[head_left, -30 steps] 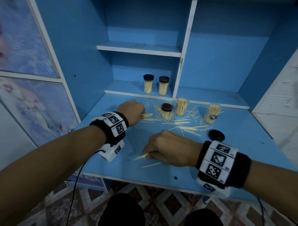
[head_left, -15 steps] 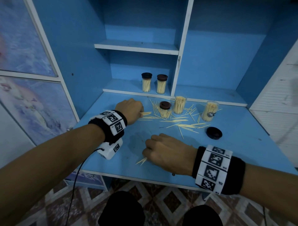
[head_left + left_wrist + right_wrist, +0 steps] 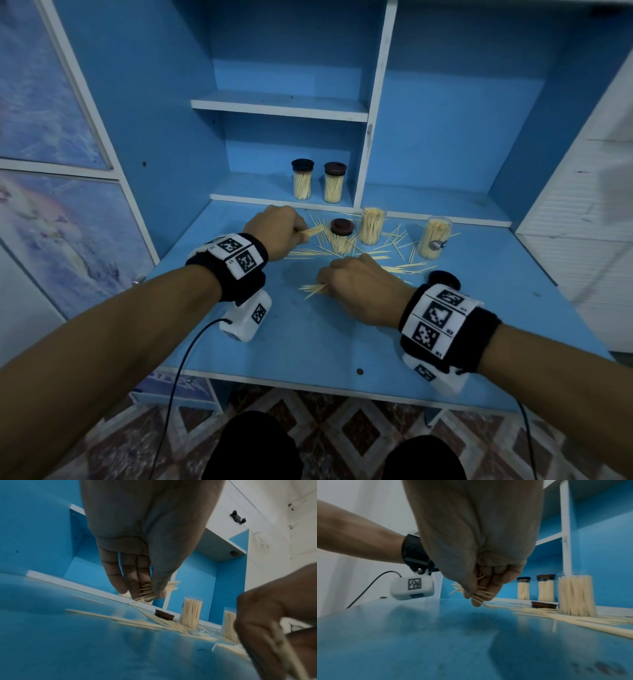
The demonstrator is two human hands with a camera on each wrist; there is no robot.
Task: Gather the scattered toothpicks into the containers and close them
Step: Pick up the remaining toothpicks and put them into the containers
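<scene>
Loose toothpicks (image 3: 394, 255) lie scattered over the blue desk (image 3: 342, 342). My left hand (image 3: 274, 233) pinches a small bundle of toothpicks (image 3: 150, 591) just above the desk, left of a dark lid (image 3: 342, 226) that sits on a pile. My right hand (image 3: 356, 284) grips another bundle of toothpicks (image 3: 479, 595) nearer the front. Two open clear containers stand upright and full of toothpicks: one (image 3: 371, 226) behind the pile, one (image 3: 435, 238) further right. A second loose lid (image 3: 443, 279) lies by my right wrist.
Two lidded toothpick containers (image 3: 302, 180) (image 3: 334, 182) stand on the low shelf behind. A white upright divider (image 3: 371, 137) splits the blue shelving. A cable (image 3: 185, 356) trails from the left wrist camera over the desk's front edge.
My right hand swept the near toothpicks together and now grips them, moving away from the front edge toward the pile. My left hand lifted slightly with its bundle.
</scene>
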